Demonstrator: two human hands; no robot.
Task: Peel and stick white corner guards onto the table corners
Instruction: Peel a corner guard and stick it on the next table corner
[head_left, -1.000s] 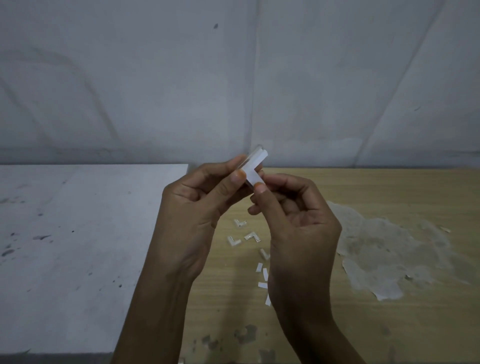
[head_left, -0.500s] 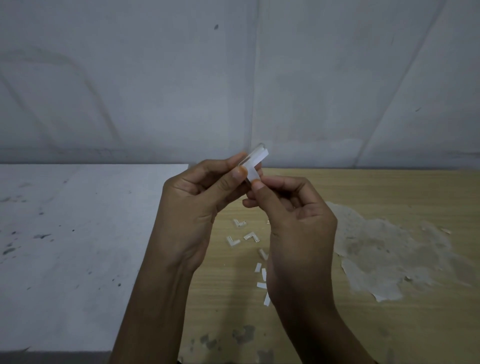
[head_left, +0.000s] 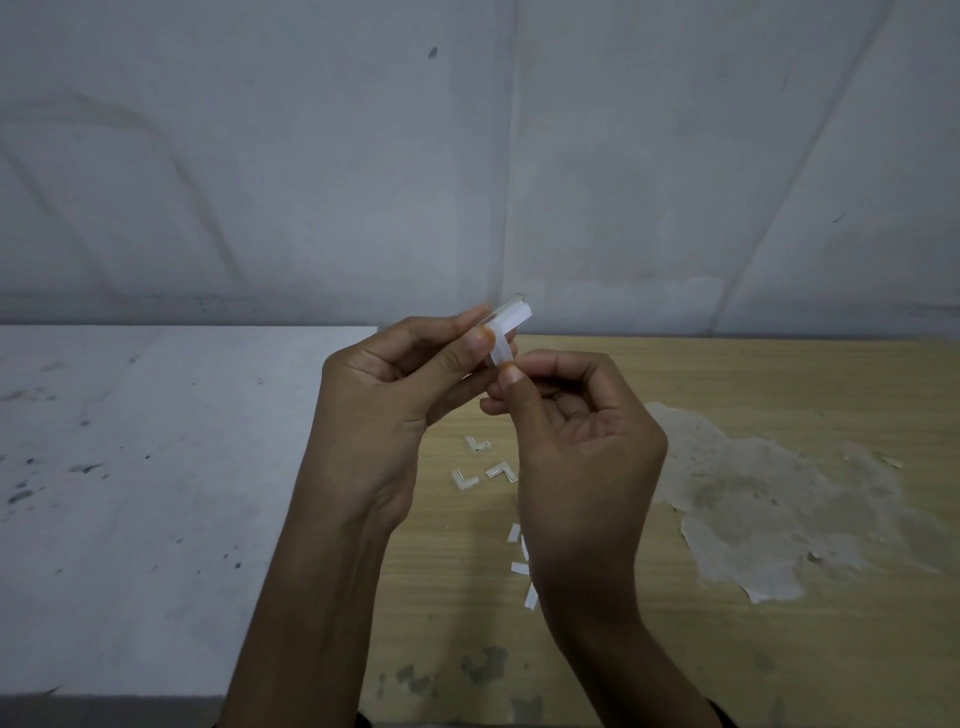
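Note:
I hold a white L-shaped corner guard (head_left: 510, 326) up in front of me, above the wooden table (head_left: 727, 649). My left hand (head_left: 395, 410) pinches it between thumb and fingers. My right hand (head_left: 576, 447) pinches its lower arm, thumb tip at the white backing strip. Three more small corner guards (head_left: 478, 445) (head_left: 465, 480) (head_left: 503, 472) lie on the wood below my hands. Several peeled white backing strips (head_left: 519, 568) lie nearer me, partly hidden by my right wrist.
A white table top (head_left: 156, 493) adjoins the wooden one on the left. A large patch of torn, peeling paper residue (head_left: 769, 509) covers the wood at right. A grey wall (head_left: 467, 156) stands right behind both tables.
My right hand has shifted slightly up and its thumb has moved along the lower arm of the guard. The left hand keeps the same hold.

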